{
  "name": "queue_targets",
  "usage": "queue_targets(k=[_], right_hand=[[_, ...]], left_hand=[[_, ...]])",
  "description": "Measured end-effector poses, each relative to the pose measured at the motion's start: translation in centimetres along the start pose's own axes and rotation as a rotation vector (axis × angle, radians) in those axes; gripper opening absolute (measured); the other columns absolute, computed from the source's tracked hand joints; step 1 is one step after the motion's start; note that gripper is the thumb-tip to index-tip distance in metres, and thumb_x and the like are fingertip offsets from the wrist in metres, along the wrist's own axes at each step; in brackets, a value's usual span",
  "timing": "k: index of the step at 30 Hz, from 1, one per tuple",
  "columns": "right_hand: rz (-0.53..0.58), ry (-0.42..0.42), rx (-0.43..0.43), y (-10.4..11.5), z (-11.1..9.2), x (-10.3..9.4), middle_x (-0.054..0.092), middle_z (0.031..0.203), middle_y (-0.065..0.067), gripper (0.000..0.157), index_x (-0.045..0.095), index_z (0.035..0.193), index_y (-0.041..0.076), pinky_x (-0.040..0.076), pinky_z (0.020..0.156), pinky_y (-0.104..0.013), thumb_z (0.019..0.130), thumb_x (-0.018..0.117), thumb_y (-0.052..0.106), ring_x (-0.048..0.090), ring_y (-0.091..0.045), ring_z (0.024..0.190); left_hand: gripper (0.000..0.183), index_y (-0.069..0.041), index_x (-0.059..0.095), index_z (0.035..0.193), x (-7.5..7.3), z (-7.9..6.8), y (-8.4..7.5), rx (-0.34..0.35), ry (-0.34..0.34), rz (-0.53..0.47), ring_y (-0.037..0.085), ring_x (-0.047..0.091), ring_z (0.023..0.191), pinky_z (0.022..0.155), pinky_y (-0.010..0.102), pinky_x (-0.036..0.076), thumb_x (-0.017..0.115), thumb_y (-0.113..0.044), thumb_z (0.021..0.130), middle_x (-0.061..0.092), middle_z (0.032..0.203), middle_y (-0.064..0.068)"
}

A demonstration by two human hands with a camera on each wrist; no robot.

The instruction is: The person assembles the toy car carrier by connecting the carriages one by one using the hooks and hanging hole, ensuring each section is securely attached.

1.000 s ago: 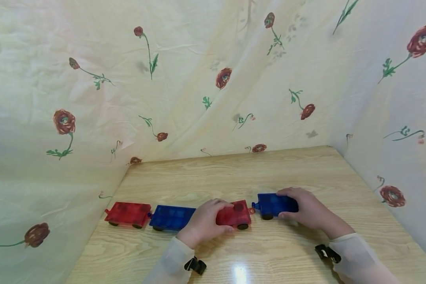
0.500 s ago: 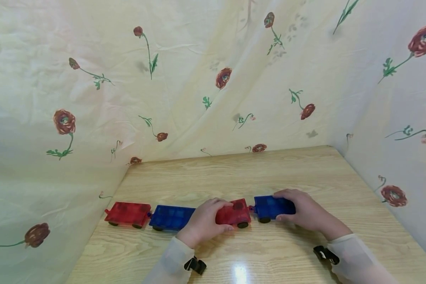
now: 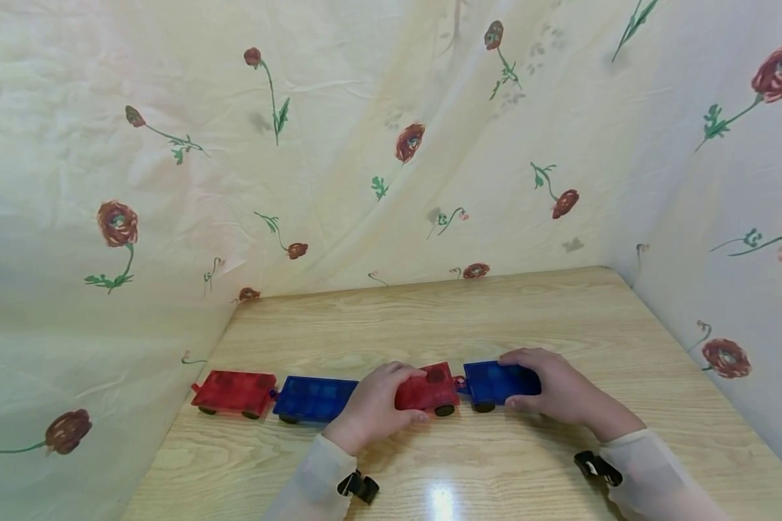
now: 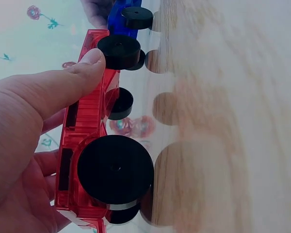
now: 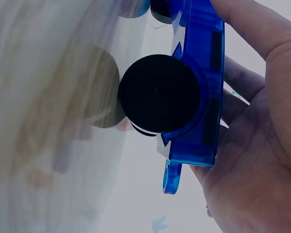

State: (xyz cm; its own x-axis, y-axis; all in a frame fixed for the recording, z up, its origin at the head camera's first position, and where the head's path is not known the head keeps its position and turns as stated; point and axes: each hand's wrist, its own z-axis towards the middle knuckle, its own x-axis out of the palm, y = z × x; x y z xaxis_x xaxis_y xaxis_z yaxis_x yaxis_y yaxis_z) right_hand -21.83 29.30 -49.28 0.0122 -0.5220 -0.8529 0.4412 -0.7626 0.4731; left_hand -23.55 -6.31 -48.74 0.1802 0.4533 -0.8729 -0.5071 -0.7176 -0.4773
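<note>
In the head view, a row of toy train cars stands on the table. My left hand grips a translucent red train car by its long sides, thumb nearest me. To its right, my right hand holds a blue train car between thumb and fingers. The red car's ring and the blue car's peg overlap between them. In the left wrist view, black wheels rest on the tabletop under the red car. In the right wrist view, a ring sticks out from the blue car's end.
Left of my left hand stand another blue train car and a red train car, joined end to end. My hand hides the blue one's right end. Flowered cloth surrounds the wooden table at the back and sides.
My right hand has slid its blue train car left until its peg meets the red car's ring. My left hand and its red car have barely moved.
</note>
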Motion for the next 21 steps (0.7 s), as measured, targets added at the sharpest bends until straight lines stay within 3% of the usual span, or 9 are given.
queue_targets(k=[21], right_hand=[[0.02,0.024,0.025,0.11,-0.04,-0.51,0.063,0.141,-0.011,0.066,0.066,0.139,0.016,0.045,0.105,-0.065,0.083,0.091,0.039,0.056,-0.041,0.131]], left_hand=[[0.068,-0.034,0.06,0.145,0.13,0.1,-0.01,-0.002,-0.001,0.044,0.017,0.059,0.122,0.096,0.042,0.056,0.086,-0.05,0.085,0.06,0.138,-0.01]])
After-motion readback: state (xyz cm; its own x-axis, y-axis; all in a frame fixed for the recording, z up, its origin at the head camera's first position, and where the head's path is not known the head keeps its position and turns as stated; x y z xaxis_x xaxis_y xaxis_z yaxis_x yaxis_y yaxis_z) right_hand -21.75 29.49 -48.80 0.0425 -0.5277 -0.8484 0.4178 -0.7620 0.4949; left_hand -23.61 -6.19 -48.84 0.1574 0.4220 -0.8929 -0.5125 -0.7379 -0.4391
